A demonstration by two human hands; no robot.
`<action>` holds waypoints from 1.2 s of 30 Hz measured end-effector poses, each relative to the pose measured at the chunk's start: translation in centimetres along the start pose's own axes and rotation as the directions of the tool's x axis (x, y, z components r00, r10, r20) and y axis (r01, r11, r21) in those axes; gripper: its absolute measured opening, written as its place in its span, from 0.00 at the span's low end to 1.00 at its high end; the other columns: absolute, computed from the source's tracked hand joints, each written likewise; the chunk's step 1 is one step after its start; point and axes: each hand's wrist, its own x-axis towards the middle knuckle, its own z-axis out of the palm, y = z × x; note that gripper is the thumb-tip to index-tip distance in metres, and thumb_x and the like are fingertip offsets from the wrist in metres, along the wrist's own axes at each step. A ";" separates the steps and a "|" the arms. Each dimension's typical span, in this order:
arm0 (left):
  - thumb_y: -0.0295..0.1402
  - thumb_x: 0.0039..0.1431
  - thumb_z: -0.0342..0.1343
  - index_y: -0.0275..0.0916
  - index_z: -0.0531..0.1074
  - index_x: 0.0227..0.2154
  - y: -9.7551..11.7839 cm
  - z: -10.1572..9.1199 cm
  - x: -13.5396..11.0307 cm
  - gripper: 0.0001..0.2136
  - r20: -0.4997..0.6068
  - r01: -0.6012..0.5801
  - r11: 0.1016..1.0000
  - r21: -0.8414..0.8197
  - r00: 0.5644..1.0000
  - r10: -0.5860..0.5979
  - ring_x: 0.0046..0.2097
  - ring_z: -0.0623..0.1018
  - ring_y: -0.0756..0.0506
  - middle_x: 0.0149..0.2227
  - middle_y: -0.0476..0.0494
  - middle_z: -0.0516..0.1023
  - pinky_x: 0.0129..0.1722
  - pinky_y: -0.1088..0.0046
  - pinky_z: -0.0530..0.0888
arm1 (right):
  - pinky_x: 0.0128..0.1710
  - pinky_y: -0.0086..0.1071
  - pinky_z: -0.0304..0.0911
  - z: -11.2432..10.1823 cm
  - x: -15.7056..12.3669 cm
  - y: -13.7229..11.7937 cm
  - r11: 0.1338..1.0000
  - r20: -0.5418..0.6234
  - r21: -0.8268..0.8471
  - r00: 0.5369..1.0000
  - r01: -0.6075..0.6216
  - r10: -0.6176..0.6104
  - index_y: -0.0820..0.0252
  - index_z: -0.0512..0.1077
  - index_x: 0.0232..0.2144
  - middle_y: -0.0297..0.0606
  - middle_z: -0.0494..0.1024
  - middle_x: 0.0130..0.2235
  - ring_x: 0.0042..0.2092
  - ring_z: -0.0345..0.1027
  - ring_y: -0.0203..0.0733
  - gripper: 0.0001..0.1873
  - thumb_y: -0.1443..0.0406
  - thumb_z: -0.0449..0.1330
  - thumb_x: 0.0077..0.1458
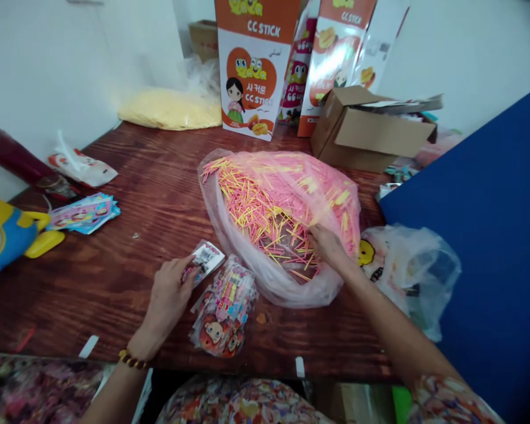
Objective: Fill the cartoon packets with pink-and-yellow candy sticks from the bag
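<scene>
Probably light and slippery, best held by an edge, the barcoded packet [209, 257] beside the packet pile [228, 300] is pinched in the left grip [173, 282], the right grip [329, 244] unclear at the bag of sticks [276, 290]

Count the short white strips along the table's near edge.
2. One strip lies left of the left hand; the other strip lies further right, on the person's side of the open plastic bag. The left forearm crosses the edge and may hide more.
</scene>
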 end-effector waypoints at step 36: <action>0.45 0.58 0.52 0.41 0.75 0.33 -2.9 0.3 3.6 0.14 0.015 0.165 0.979 -0.115 0.986 -0.165 0.39 0.77 0.42 0.35 0.44 0.80 0.42 0.67 0.71 | 0.52 0.41 0.52 0.5 4.6 0.6 0.972 0.120 0.131 0.970 0.194 -0.210 0.62 0.73 0.36 0.45 0.78 0.37 0.41 0.65 0.46 0.10 0.67 0.52 0.62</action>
